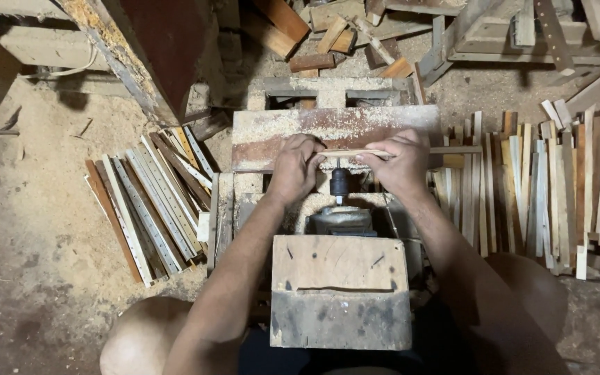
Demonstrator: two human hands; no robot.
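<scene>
Both hands, left (294,169) and right (403,161), pinching slat (383,153) across drill chuck (339,183); slat pile (550,187) at 3 o'clock; best held level, fingers off bit

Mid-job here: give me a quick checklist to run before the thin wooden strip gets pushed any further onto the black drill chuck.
1. Left hand gripping the thin pale wooden strip: ok.
2. Right hand gripping it too: ok.
3. Strip lying level across the sawdust-covered wooden board: ok.
4. Black drill chuck between the hands, fingers beside it, not on it: ok, but close.
5. Chuck spinning or stopped: cannot tell.
6. Bit tip against the strip: cannot tell, hidden by the fingers.
</scene>
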